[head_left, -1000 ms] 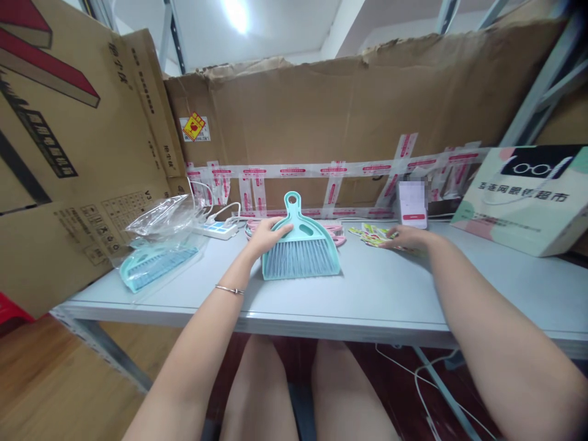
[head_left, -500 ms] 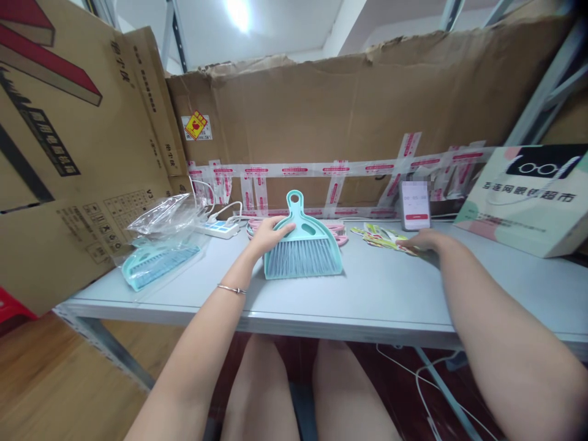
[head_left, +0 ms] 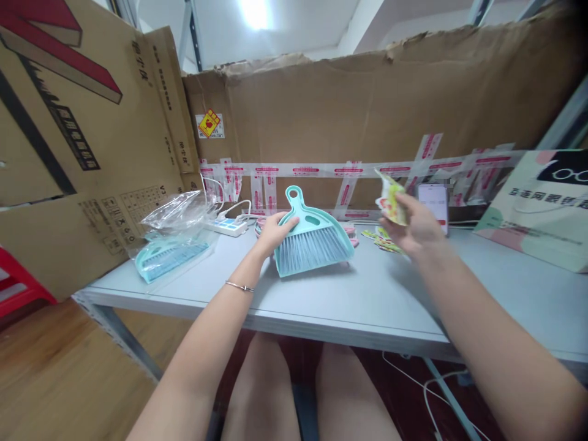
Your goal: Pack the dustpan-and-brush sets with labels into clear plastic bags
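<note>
My left hand [head_left: 274, 233] grips the left edge of a turquoise dustpan [head_left: 327, 215], which has a matching hand brush [head_left: 312, 248] nested in it, blue-grey bristles toward me. The set is tilted above the table, handle pointing away. Raised at the right, my right hand [head_left: 420, 229] is closed on a yellow-green printed card [head_left: 392, 199]. Below it, more such cards [head_left: 383, 240] lie spread on the table. Pink brush and dustpan pieces [head_left: 351, 233] show partly behind the turquoise set.
A turquoise dustpan set in a clear plastic bag [head_left: 172, 254] lies at the left, near a white power strip [head_left: 231, 226]. A phone [head_left: 434, 205] leans at the back, beside a printed paper bag [head_left: 537, 211]. Cardboard boxes [head_left: 312, 116] wall the table's [head_left: 316, 300] back and left.
My right hand has lifted from the card pile with a card in it. The dustpan set has tilted in my left hand, its right side raised. The view has turned slightly left.
</note>
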Demonstrator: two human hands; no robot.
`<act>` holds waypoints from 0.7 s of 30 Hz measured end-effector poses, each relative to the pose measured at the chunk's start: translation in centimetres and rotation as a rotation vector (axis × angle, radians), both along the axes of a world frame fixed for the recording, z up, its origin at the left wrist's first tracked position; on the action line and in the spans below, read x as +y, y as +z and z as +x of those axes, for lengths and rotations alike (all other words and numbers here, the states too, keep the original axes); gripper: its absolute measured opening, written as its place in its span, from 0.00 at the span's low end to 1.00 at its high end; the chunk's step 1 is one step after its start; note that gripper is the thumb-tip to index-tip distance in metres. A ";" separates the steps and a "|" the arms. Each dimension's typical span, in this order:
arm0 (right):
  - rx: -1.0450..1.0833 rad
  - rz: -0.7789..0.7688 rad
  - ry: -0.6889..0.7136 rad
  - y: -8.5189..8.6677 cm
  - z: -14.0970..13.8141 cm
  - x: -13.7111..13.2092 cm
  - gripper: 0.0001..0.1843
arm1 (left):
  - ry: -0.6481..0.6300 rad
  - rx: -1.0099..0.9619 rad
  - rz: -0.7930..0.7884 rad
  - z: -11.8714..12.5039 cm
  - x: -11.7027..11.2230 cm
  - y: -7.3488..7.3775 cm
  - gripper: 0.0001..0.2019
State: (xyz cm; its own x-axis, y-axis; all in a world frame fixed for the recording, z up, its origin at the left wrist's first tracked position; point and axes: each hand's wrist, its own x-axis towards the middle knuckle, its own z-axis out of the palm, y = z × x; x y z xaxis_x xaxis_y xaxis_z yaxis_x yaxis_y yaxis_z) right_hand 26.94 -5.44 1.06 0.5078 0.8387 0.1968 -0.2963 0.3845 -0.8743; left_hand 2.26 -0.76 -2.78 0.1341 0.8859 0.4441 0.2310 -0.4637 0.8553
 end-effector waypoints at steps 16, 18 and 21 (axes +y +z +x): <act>-0.148 -0.220 0.516 -5.5 -10.2 -1.8 0.05 | 0.087 -0.161 -0.057 0.1 0.2 0.3 0.17; -0.154 -0.221 0.507 -5.8 -10.0 -1.5 0.06 | 0.039 -0.126 -0.088 -0.2 -0.4 0.8 0.19; -0.164 -0.228 0.496 -6.2 -9.9 -1.3 0.06 | -0.113 -0.001 -0.144 -0.7 -1.3 1.4 0.21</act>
